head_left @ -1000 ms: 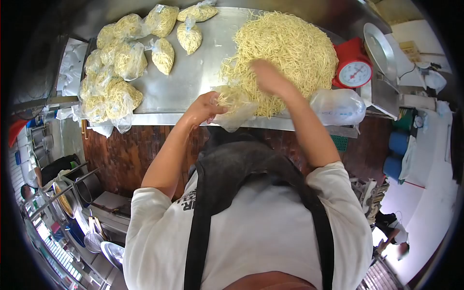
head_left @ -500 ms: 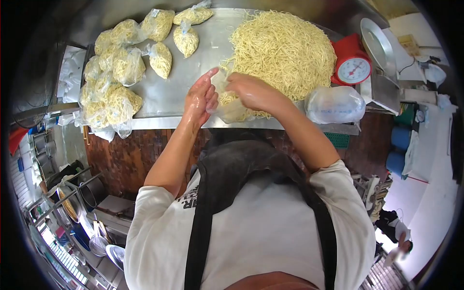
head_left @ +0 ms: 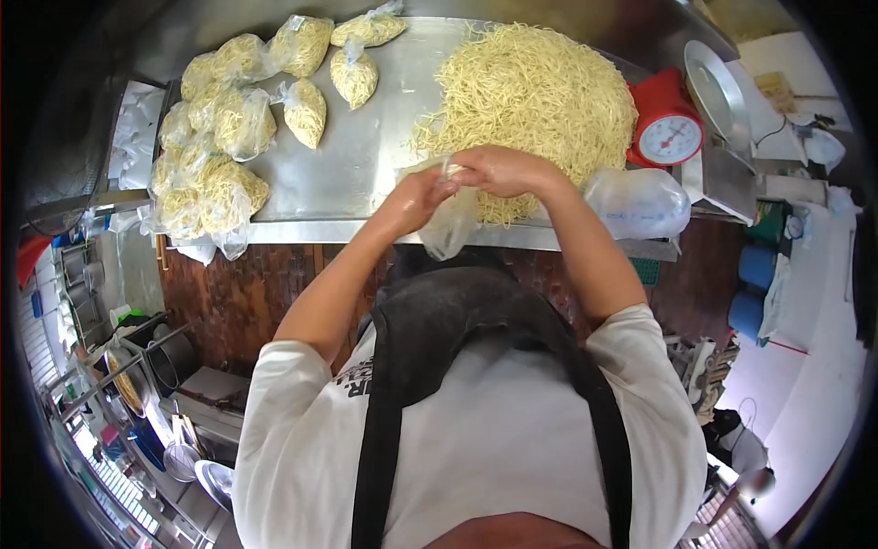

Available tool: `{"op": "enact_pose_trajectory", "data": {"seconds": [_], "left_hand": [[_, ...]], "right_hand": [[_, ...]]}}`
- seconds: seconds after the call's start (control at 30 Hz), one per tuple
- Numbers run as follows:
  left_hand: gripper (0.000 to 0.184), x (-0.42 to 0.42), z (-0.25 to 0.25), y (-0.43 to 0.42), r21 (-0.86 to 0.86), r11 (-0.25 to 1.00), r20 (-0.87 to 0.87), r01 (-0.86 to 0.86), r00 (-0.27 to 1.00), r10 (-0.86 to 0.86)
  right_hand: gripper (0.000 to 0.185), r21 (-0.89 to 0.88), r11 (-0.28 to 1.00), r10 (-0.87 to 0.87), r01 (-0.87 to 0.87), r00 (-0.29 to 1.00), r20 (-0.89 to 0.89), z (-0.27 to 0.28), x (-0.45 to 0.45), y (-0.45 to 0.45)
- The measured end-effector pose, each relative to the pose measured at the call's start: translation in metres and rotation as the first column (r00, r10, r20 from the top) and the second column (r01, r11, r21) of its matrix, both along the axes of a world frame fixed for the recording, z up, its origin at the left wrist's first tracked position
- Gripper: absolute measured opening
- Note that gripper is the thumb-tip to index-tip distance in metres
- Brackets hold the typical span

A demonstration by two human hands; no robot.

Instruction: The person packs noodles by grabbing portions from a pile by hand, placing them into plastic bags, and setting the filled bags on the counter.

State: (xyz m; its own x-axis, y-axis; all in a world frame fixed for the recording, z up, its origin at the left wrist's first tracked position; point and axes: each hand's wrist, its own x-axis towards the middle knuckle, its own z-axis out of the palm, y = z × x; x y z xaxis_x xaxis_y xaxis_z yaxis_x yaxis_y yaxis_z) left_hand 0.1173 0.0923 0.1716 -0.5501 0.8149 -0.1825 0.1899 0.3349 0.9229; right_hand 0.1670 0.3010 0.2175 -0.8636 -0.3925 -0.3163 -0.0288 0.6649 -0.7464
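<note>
A food-production kitchen: the red dial scale (head_left: 669, 139) stands beside a noodle heap (head_left: 540, 110) on a steel table (head_left: 380, 114), with bagged noodles (head_left: 244, 123) and a mesh strainer (head_left: 181, 463) well left of the scale.

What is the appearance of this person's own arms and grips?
The left grip and right grip are bare hands, without gloves. Both forearms are uncovered, with no watch or bracelet visible. The loose white sleeves are short, ending near the elbows.
</note>
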Motion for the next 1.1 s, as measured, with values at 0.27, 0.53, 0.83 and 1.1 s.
{"op": "enact_pose_trajectory", "data": {"seconds": [0.27, 0.53, 0.83, 1.1], "left_hand": [[0.016, -0.005, 0.0, -0.03, -0.186, 0.982, -0.211, 0.029, 0.975, -0.069], [0.02, -0.006, -0.001, -0.038, -0.007, 0.933, 0.308, -0.361, 0.886, 0.345], [0.023, -0.025, 0.078, 0.012, 0.1, 0.933, 0.354, -0.345, 0.889, 0.29], [0.034, -0.017, 0.269, 0.203, 0.515, 0.852, 0.158, 0.097, 0.966, -0.206]], "right_hand": [[0.026, -0.414, 0.867, -0.284, 0.278, 0.958, 0.048, 0.053, 0.002, 0.061], [0.062, 0.384, 0.68, -0.516, 0.624, 0.78, -0.354, 0.004, -0.006, 0.028], [0.025, 0.144, 0.83, -0.515, 0.539, 0.839, -0.175, -0.03, 0.047, 0.06], [0.04, -0.53, 0.493, -0.806, 0.689, 0.134, -0.576, 0.261, 0.102, 0.183]]}}
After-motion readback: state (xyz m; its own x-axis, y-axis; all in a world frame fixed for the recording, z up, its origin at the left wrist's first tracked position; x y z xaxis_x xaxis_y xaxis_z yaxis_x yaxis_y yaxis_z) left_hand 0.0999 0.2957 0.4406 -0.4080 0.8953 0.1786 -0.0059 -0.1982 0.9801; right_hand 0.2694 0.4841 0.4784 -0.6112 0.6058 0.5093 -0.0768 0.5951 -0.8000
